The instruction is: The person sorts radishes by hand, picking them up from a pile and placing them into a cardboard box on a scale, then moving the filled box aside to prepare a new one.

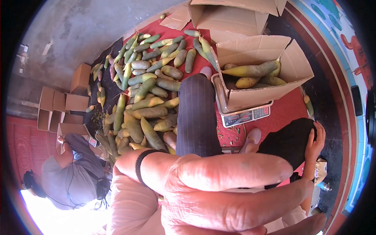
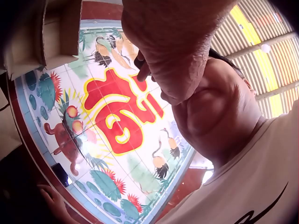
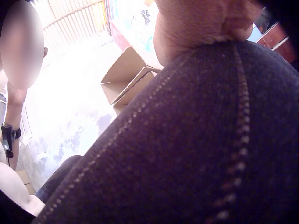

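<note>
My left hand (image 1: 231, 192) is raised close in front of the head camera, fingers extended toward the right, holding nothing visible; a dark band circles its wrist. In the left wrist view this hand (image 2: 173, 46) is beside my head. My right hand (image 1: 315, 143) rests on my dark-clothed knee (image 1: 288, 139); the right wrist view shows the hand (image 3: 205, 28) against the dark fabric (image 3: 187, 135). Beyond my legs, an open cardboard box (image 1: 270, 98) holding several green-yellow radishes (image 1: 252, 70) stands on a digital scale (image 1: 246, 117).
A large heap of green radishes (image 1: 147, 113) covers the red floor sheet left of my leg. Another person (image 1: 70, 172) sits at the far left near small cartons (image 1: 51, 105). A bigger open carton (image 1: 231, 17) stands behind the box. A phone (image 1: 356, 100) lies at the right edge.
</note>
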A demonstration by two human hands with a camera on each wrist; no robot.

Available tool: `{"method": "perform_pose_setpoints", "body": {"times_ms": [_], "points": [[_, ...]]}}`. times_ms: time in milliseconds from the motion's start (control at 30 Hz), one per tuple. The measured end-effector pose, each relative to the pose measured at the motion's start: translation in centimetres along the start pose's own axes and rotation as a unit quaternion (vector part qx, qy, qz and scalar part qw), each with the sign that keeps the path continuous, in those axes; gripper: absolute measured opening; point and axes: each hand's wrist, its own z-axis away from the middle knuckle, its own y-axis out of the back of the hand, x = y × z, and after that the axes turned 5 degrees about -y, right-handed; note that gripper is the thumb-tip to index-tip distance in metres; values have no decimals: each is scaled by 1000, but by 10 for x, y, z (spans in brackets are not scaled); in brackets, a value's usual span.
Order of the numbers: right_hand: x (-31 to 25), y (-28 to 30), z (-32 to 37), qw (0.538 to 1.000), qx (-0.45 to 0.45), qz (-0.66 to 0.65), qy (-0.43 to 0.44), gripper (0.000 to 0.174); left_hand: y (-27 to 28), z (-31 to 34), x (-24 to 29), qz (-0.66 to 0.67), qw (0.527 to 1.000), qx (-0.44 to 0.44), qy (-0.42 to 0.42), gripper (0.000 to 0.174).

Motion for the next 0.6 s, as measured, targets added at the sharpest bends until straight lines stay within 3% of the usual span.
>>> {"method": "perform_pose_setpoints", "body": {"times_ms": [600], "points": [[3,-2,1,1000,4,6,4,24,-3,0,-3,-20,999,-7,-25,12]]}}
